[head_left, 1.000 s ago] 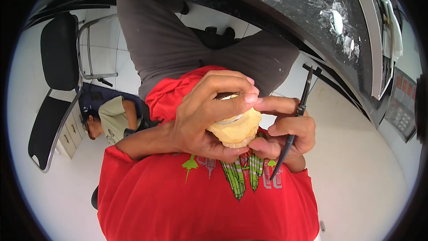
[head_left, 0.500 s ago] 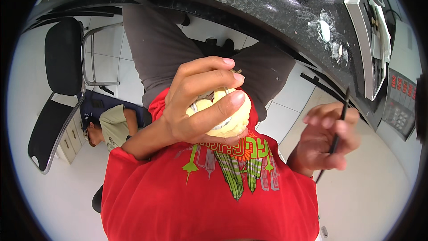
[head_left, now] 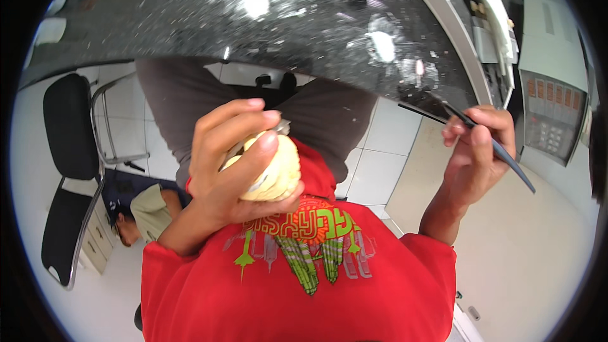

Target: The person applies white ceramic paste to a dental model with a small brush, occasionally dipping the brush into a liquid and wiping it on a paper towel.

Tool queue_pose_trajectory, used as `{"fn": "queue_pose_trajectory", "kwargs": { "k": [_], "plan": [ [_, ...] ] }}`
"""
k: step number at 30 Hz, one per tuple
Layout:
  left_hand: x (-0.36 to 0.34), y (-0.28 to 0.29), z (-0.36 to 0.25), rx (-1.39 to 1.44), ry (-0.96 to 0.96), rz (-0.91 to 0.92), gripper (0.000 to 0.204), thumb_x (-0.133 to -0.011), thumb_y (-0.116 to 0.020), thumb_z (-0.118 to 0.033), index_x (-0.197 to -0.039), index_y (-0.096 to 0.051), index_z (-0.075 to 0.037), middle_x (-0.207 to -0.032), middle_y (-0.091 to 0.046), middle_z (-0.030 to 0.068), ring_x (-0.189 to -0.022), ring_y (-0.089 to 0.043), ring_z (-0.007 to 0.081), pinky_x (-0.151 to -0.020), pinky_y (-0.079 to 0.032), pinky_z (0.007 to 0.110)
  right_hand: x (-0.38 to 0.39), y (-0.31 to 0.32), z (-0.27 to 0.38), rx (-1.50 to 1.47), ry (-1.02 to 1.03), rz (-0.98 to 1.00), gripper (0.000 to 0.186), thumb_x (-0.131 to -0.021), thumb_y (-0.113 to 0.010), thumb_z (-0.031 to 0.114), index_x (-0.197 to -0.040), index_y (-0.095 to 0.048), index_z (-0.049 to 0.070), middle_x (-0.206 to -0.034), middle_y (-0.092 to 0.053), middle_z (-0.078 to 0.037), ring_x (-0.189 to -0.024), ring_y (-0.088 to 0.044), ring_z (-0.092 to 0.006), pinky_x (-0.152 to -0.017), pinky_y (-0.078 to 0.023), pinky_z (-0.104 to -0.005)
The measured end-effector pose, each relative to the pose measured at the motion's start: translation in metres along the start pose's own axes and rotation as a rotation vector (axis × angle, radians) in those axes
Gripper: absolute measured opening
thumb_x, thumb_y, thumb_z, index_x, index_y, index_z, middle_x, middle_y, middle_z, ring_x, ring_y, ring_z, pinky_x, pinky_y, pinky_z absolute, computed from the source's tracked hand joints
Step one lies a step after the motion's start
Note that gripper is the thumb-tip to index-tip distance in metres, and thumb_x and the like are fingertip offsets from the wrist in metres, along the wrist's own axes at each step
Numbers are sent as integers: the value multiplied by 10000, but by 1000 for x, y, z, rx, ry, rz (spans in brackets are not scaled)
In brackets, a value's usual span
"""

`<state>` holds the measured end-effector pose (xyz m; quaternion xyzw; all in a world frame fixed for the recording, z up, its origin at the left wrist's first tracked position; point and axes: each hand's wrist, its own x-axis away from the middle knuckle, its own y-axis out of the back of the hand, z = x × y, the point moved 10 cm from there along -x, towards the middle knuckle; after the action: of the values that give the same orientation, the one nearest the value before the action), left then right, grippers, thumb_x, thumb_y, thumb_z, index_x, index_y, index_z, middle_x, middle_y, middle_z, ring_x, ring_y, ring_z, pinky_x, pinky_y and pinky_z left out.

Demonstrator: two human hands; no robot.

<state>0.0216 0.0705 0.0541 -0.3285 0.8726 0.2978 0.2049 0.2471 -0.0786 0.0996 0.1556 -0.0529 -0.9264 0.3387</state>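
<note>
Left of the frame's centre, a pale-yellow, rounded plaster dental model (head_left: 283, 168) sits in the left hand (head_left: 218, 168), fingers curled around it. The right hand (head_left: 476, 149), at the model a second ago, is now well apart at centre right, pinching a slim dark-grey pen-like tool (head_left: 506, 159); work on the model seems paused. The tool's tip has swung toward the black speckled counter (head_left: 316, 41) across the top, near a white smear (head_left: 383, 46).

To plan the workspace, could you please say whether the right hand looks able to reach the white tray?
Probably yes: the right hand, though holding a dark tool, appears near the white tray, with nothing visible blocking the way.
</note>
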Motion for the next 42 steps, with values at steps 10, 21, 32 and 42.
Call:
{"fn": "queue_pose_trajectory", "kwargs": {
  "k": [10,21,32,42],
  "plan": [
    [-12,-5,1,-83,39,-21,713,-655,-854,-271,-1247,-495,-100,-1285,-456,297,-1031,-556,362,-825,-515,413,-16,2,-20,-58,-131,44,76,-853,-615,7,-871,-547,-21,-783,-603,-126,-641,-645,-136,-582,-553,-244],
    [-13,-7,6,-224,62,8,675,-736,-771,-331,-1275,-421,-122,-1273,-452,271,-1022,-553,352,-826,-493,416,-14,3,-25,-63,-162,40,119,-835,-634,-12,-880,-526,-38,-788,-608,-151,-662,-648,-140,-603,-556,-248],
    [-15,-7,5,-295,59,38,666,-719,-762,-341,-1253,-440,-109,-1264,-448,255,-1000,-543,321,-811,-478,403,-13,-1,-24,-61,-133,61,154,-828,-669,-5,-887,-530,-35,-786,-624,-165,-662,-651,-146,-603,-554,-241],
    [-11,-8,7,-292,72,-8,685,-699,-789,-316,-1259,-454,-107,-1260,-464,245,-980,-548,319,-778,-486,377,-13,-1,-20,-107,-56,70,184,-836,-683,31,-911,-526,-29,-762,-617,-165,-637,-636,-162,-577,-549,-273]
  ]
}}
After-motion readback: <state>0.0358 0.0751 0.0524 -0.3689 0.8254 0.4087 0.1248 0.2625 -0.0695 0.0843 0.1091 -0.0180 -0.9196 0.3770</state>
